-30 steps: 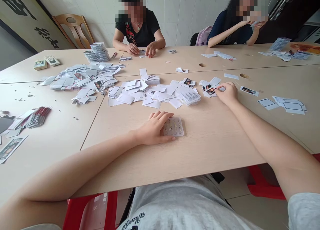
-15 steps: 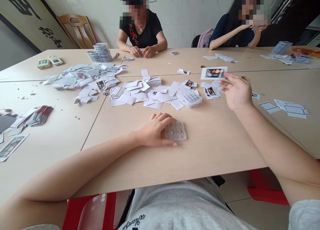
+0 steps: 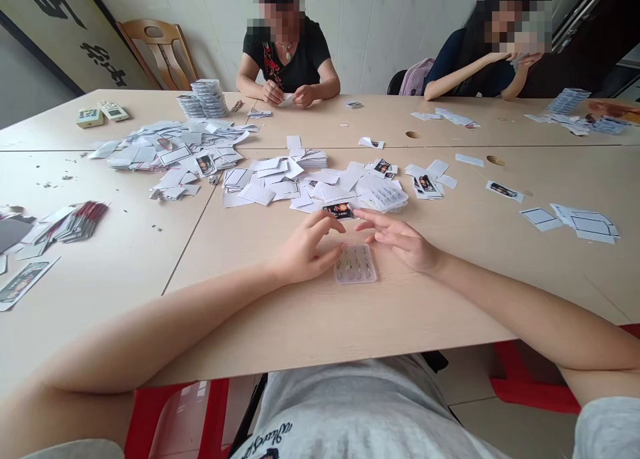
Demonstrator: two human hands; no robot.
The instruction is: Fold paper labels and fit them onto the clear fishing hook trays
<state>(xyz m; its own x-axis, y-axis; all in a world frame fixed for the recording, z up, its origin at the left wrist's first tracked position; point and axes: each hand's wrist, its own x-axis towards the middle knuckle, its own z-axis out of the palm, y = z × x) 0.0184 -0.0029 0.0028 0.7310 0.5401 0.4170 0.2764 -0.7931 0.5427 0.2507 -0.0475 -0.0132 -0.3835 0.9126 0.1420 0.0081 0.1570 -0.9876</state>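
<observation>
Left hand (image 3: 305, 246) open and empty, fingertips just beside a clear plastic tray (image 3: 355, 264). Right hand (image 3: 400, 240) also open, empty, fingers spread just above the tray. A small printed photo card (image 3: 339, 210) flat on the bench (image 3: 425, 312), between both hands and loose white paper offcuts (image 3: 310, 191).

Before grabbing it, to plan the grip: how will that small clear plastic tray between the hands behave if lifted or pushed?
The clear plastic tray looks thin-walled, so it is probably light and may flex if squeezed. Lying flat on the smooth table, it would likely slide when pushed, not roll or tip.
</observation>
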